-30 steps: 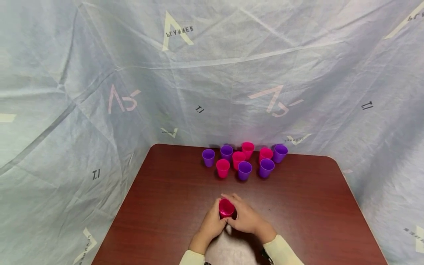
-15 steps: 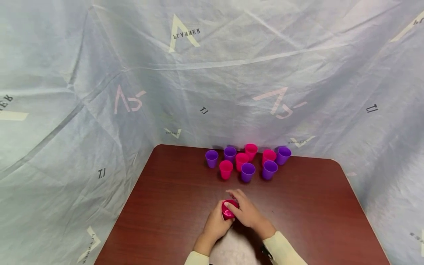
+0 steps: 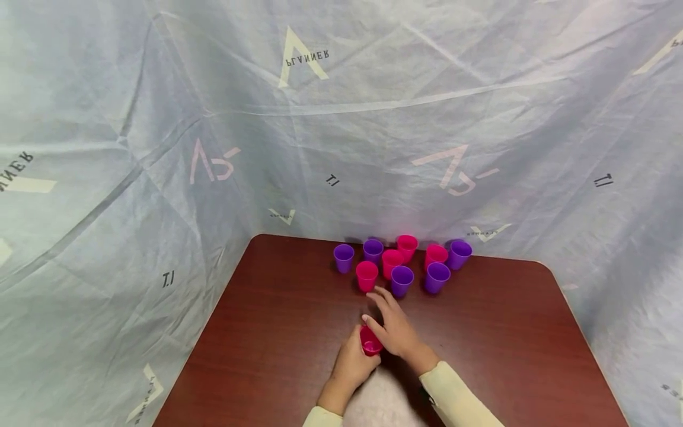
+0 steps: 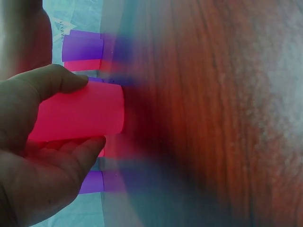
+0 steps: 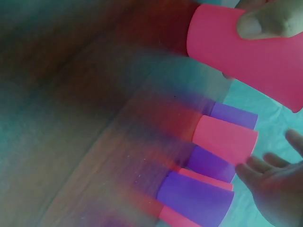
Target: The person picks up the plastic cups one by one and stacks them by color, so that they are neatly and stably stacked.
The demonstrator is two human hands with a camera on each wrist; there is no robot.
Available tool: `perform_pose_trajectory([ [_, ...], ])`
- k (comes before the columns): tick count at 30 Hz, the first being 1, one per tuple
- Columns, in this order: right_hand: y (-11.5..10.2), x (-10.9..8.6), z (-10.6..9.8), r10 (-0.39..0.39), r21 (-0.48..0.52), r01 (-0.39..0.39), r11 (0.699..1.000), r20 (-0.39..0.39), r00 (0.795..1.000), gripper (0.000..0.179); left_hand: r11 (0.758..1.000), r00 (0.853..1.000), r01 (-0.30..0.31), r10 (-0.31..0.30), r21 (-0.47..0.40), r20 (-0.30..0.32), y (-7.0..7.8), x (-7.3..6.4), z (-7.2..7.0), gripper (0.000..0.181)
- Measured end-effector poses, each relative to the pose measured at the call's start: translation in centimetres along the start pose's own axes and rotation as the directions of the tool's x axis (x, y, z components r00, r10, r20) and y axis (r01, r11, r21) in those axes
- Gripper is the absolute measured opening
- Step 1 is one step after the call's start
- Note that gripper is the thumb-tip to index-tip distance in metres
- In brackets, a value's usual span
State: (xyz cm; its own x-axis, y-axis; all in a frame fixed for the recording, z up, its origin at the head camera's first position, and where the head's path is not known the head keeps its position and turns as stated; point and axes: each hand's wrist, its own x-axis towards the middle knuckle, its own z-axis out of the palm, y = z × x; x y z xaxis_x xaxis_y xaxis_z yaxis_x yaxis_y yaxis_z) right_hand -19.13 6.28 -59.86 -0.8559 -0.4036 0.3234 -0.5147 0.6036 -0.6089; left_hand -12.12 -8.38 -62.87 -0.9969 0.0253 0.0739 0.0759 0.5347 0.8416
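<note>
Got one pink cup (image 3: 370, 343) gripped in left hand (image 3: 353, 364), right hand (image 3: 397, 333) loose-fingered alongside, plus four more pinks (image 3: 366, 277), five purple cups (image 3: 402, 282).

R grip (image 3: 396, 330) now off pink cup (image 3: 369, 344), further fwd vs b4.

All legible text is on the grey sheet (image 3: 363, 139): black "PLANNER" (image 3: 308, 57), flipped, across a pale-yellow chevron (image 3: 286, 52), partly cropped repeat at left edge; black "T.I" (image 3: 332, 179) in three spots. Pink logos (image 3: 455, 163) start A-like, rest unclear. Smaller lettering too tiny.
</note>
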Motion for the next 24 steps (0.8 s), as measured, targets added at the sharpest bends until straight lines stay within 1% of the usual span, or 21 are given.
perform_pose_trajectory([
  [4,0.1,0.6,0.0,-0.024,-0.035,0.023,0.999,-0.024,0.999,0.063,1.0,1.0,0.017,-0.017,-0.004,0.007,0.1,-0.1,0.0,0.061],
  [6,0.3,0.9,0.1,-0.046,-0.056,0.044,0.997,-0.031,0.998,0.062,1.0,1.0,0.019,-0.019,-0.003,0.007,0.1,-0.1,-0.1,0.062],
  [11,0.7,1.8,0.3,-0.098,-0.098,0.093,0.991,-0.044,0.994,0.061,0.999,1.0,0.015,-0.015,0.033,-0.012,0.2,-0.2,0.0,0.063],
  [14,0.9,2.2,0.3,-0.104,-0.114,0.101,0.988,-0.025,0.994,0.061,0.999,1.0,0.012,-0.011,0.047,-0.021,0.2,-0.3,0.0,0.062],
  [19,1.4,2.3,0.7,-0.105,-0.152,0.107,0.983,0.024,0.994,0.063,0.999,1.0,0.002,-0.001,0.054,-0.025,0.0,-0.7,0.3,0.064],
  [24,1.9,3.3,0.8,-0.099,-0.194,0.108,0.975,0.053,0.994,0.064,0.999,0.999,0.01,-0.009,0.038,-0.034,0.1,-0.4,0.2,0.066],
])
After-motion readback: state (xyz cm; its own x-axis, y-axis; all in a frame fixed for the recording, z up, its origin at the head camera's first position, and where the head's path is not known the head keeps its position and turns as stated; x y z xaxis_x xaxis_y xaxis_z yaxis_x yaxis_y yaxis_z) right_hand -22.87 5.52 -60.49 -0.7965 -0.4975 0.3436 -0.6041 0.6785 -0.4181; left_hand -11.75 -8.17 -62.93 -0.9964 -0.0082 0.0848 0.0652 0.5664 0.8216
